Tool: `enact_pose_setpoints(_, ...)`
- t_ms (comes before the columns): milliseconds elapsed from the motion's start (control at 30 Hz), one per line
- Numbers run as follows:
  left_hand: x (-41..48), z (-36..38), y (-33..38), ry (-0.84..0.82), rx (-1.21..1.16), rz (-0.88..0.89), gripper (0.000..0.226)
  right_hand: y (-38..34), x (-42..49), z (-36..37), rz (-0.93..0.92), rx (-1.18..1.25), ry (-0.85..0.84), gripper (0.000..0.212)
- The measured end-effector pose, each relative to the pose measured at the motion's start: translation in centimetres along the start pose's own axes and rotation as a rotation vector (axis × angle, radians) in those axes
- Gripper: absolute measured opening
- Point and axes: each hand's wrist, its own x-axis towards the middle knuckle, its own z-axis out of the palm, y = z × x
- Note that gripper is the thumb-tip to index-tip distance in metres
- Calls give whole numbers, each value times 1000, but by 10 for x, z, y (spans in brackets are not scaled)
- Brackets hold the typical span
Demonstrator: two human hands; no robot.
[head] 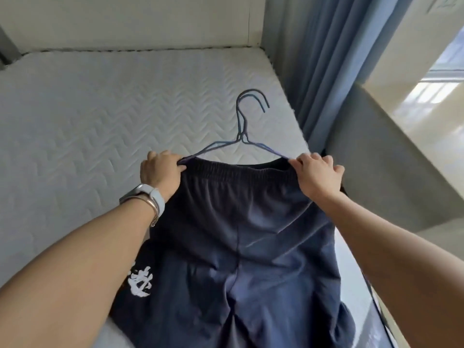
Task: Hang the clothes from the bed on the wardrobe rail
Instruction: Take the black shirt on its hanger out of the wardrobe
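Dark navy shorts (241, 237) with a white print on the left leg lie on the white quilted mattress (88, 116). A thin blue wire hanger (244, 126) sticks out of the elastic waistband, hook pointing away from me; it looks like two hangers stacked. My left hand (160, 172), with a white watch on the wrist, pinches the left end of the waistband over the hanger's arm. My right hand (316, 174) pinches the right end of the waistband the same way. The hanger's lower part is hidden inside the shorts.
A blue curtain (324, 61) hangs along the right side of the bed. Right of it are a grey ledge (391, 156) and a bright window. A pale headboard wall (130, 21) closes the far side. No wardrobe rail is in view.
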Motion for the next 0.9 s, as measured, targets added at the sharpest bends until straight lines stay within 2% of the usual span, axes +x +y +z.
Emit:
enact_pose_setpoints(100, 25, 43, 3, 10, -201, -17, 28, -10, 23, 47, 18, 293, -2, 40)
enact_pose_setpoints(200, 16, 89, -3, -146, -234, 35, 44, -14, 20, 94, -33, 481, -71, 46)
enact_pose_setpoints(300, -35, 127, -30, -371, -244, 13, 46, 0, -19, 136, -71, 469, -327, 45)
enact_pose_setpoints(367, -80, 136, -51, -540, -361, -82, 47, 15, -59, 148, -64, 425, -518, 43)
enact_pose_setpoints(467, -147, 128, -81, -721, -499, -204, 40, 37, -117, 144, 25, 349, -669, 34)
enact_pose_setpoints(600, -237, 99, -120, -713, -677, -443, 23, 52, -193, 127, 62, 246, -814, 23)
enact_pose_setpoints(700, -312, 71, -156, -736, -765, -563, 28, 53, -260, 115, 206, 371, -869, 17)
enact_pose_setpoints(767, -365, 52, -180, -735, -801, -608, 33, 45, -304, 105, 282, 470, -847, 19)
enact_pose_setpoints(900, -475, 13, -233, -776, -860, -756, 20, 6, -397, 76, 332, 515, -870, 16)
